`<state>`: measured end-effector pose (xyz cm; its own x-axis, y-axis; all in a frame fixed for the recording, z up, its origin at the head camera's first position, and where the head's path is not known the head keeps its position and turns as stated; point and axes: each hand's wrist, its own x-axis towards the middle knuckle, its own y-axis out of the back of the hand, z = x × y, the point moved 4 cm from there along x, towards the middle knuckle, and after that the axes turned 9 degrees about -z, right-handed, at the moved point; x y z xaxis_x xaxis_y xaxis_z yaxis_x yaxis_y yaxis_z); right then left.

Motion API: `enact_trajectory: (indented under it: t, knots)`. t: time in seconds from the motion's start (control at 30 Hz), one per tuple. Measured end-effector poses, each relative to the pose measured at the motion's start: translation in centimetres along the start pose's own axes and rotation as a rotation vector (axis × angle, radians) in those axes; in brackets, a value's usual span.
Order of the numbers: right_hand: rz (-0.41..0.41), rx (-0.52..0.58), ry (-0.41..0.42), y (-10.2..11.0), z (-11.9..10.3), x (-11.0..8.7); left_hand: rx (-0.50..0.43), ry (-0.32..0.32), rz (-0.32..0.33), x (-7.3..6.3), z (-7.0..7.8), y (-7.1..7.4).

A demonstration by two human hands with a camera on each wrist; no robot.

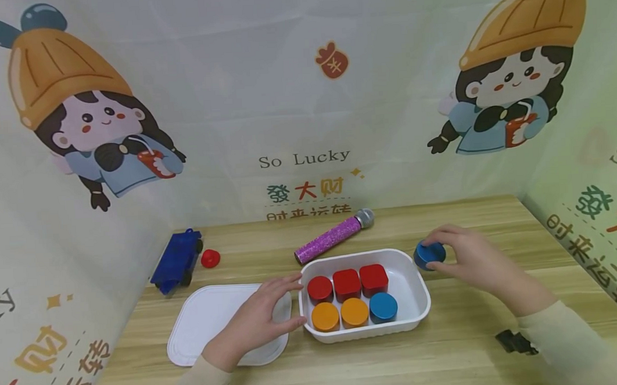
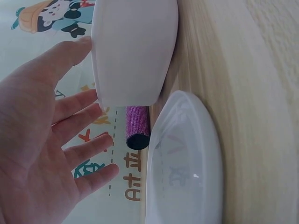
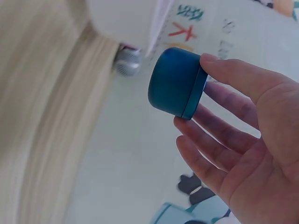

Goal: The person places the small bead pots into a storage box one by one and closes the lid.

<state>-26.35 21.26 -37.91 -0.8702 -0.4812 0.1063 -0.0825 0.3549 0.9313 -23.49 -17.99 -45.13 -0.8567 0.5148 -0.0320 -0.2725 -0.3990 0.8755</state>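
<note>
My right hand (image 1: 460, 251) pinches a blue round tin (image 3: 175, 83) between thumb and fingertips, at the right end of a white plastic box (image 1: 423, 308). In the right wrist view the tin is tilted. My left hand (image 1: 257, 317) has its fingers spread, with fingertips at the left rim of the box. Inside the box, a round red tin (image 1: 320, 289) and two squarish red tins (image 1: 347, 284) form the back row. Two orange tins (image 1: 325, 316) and another blue tin (image 1: 383, 307) make up the front row.
A white lid (image 1: 190, 326) lies left of the box, partly under my left hand. Behind the box is a purple glittery microphone (image 1: 332, 239). A blue toy vehicle (image 1: 176, 260) and a small red piece (image 1: 210, 258) sit at the back left. Printed cloth (image 1: 220, 104) surrounds the table.
</note>
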Motion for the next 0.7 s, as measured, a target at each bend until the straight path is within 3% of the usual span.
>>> enact_trajectory:
  t: [0.33,0.47,0.7]
  knots:
    - [-0.098,-0.029,0.107,-1.4,-3.2,0.9,-0.006,0.006,0.003,0.0,0.0,0.1]
    - [-0.132,-0.064,0.165,-2.2,-3.6,1.2,-0.010,0.003,0.003,0.0,0.0,0.0]
    - [-0.175,-0.091,0.194,-3.3,-3.6,1.4,-0.012,0.012,-0.004,-0.1,-0.1,0.0]
